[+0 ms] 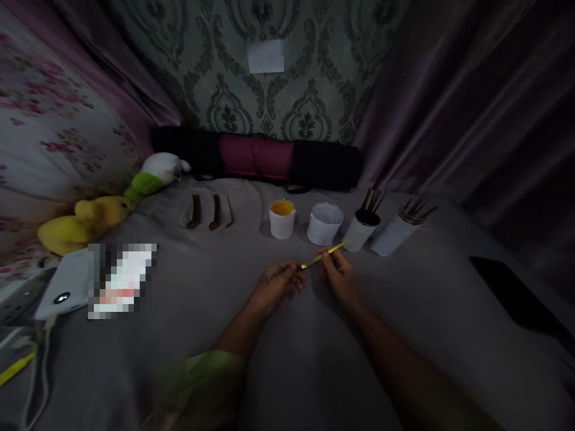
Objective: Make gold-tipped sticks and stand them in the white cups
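Right hand (340,274): pinching slim gold-toned brush (335,248), in front of rounded white tub (322,233) | Left hand (279,281): curled at brush's banded end, closure cannot be told | Left of tub: yellow-filled cup (282,226) | Under tub: creased grey cloth (202,281)

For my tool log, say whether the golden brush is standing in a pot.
No, the right hand holds the golden brush, one end at the left hand.

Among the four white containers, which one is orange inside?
The leftmost container; the next is greyish inside, and the two rightmost hold thin sticks.
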The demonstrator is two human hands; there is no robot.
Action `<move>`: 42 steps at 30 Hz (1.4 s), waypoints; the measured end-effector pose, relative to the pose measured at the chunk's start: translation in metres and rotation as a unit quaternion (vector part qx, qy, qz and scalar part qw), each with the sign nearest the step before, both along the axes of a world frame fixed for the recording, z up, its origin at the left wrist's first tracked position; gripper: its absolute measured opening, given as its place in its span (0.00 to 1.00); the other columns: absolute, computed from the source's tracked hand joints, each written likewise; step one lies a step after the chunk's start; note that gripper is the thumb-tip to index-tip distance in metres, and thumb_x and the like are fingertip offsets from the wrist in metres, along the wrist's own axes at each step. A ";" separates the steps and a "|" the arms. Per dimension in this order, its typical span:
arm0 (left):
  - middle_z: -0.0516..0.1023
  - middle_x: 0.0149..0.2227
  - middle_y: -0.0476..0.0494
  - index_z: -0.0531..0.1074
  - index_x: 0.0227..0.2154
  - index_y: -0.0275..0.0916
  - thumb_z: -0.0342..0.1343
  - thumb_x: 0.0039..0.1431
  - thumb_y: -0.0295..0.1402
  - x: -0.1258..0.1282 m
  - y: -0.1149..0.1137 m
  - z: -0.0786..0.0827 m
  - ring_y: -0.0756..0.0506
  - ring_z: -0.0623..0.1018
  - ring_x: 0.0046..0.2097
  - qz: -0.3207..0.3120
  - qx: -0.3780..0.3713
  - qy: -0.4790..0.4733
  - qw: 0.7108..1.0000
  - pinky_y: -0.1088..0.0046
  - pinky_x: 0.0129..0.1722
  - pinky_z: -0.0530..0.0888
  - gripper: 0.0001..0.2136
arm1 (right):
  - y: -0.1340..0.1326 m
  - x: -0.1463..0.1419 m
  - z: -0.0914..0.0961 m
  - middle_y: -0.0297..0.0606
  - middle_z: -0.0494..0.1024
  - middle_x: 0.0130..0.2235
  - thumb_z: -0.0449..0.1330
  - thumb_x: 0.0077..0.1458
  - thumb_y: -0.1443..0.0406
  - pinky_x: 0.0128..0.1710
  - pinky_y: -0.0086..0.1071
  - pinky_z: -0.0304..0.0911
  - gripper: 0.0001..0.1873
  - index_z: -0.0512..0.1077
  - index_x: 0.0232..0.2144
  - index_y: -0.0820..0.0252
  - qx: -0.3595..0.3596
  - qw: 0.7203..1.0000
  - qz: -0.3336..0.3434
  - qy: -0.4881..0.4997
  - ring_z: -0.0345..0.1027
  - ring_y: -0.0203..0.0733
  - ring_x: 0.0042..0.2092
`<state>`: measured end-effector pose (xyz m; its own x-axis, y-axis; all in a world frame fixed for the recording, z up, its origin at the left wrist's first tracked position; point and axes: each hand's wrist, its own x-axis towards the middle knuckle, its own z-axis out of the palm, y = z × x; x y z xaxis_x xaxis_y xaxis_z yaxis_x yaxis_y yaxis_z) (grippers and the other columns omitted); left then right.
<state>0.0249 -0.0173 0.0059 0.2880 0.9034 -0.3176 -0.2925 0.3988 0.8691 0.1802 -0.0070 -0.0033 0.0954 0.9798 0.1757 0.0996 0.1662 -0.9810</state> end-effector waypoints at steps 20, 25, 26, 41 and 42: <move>0.72 0.27 0.43 0.68 0.36 0.30 0.53 0.51 0.33 -0.003 -0.002 0.004 0.54 0.70 0.23 -0.075 -0.034 -0.037 0.996 0.80 0.20 0.63 0.12 | -0.003 0.001 0.007 0.29 0.60 0.22 0.50 0.53 0.56 0.18 0.25 0.48 0.13 0.65 0.33 0.59 -0.016 1.000 0.004 0.001 0.51 0.30 0.20; 0.72 0.26 0.44 0.68 0.36 0.31 0.54 0.50 0.33 -0.004 -0.002 0.001 0.55 0.69 0.22 -0.059 -0.042 -0.036 0.997 0.80 0.18 0.61 0.11 | -0.001 0.003 0.009 0.29 0.61 0.23 0.49 0.53 0.56 0.19 0.25 0.50 0.14 0.66 0.34 0.59 -0.011 1.000 -0.008 0.003 0.53 0.30 0.21; 0.72 0.26 0.44 0.68 0.36 0.31 0.53 0.50 0.33 -0.004 -0.002 0.001 0.55 0.69 0.22 -0.059 -0.041 -0.038 0.997 0.80 0.18 0.61 0.12 | -0.001 0.003 0.010 0.30 0.61 0.23 0.48 0.54 0.56 0.19 0.25 0.50 0.14 0.66 0.34 0.59 -0.008 1.000 -0.013 0.005 0.53 0.30 0.21; 0.72 0.26 0.44 0.67 0.36 0.31 0.52 0.51 0.30 -0.005 -0.001 0.002 0.54 0.69 0.22 -0.056 -0.052 -0.036 0.996 0.81 0.19 0.62 0.09 | 0.006 0.019 0.027 0.31 0.63 0.23 0.48 0.53 0.54 0.19 0.25 0.51 0.17 0.68 0.34 0.60 0.046 0.995 -0.089 0.017 0.53 0.29 0.21; 0.72 0.26 0.44 0.67 0.36 0.31 0.52 0.51 0.29 -0.005 -0.001 0.002 0.54 0.69 0.22 -0.055 -0.053 -0.036 0.996 0.81 0.19 0.62 0.09 | 0.007 0.021 0.028 0.31 0.63 0.24 0.48 0.53 0.54 0.18 0.25 0.51 0.18 0.68 0.34 0.60 0.047 0.994 -0.095 0.017 0.53 0.29 0.21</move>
